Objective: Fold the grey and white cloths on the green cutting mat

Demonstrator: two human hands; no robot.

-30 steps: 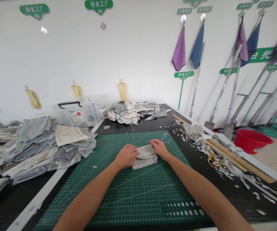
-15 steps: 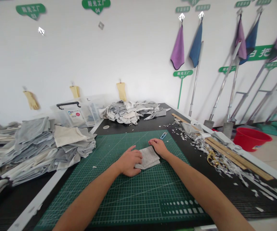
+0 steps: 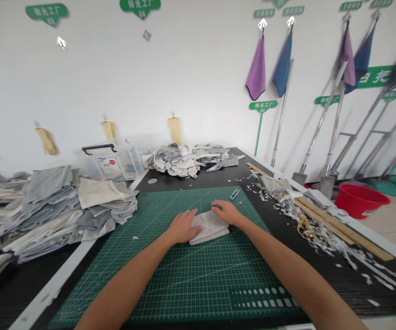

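A folded light grey cloth (image 3: 210,226) lies on the green gridded cutting mat (image 3: 184,284). My left hand (image 3: 184,227) holds its left end, with the thumb on top and the fingers along the far left edge. At the cloth's right end, my right hand (image 3: 225,212) has its fingers closed on the upper right edge. Beyond that hand, small blue snips (image 3: 234,194) rest near the mat's far right corner.
Stacked grey and cream cloths (image 3: 49,206) stand at the left, before a clear plastic box (image 3: 106,162). A pile of cloth pieces (image 3: 177,159) is at the back. Wooden strips (image 3: 335,220), gold-handled scissors (image 3: 305,228) and white scraps lie along the right edge.
My left hand has shifted slightly left, and its thumb now lies on the cloth's left end. The cloth's left end reaches a little farther left. My right hand has barely moved.
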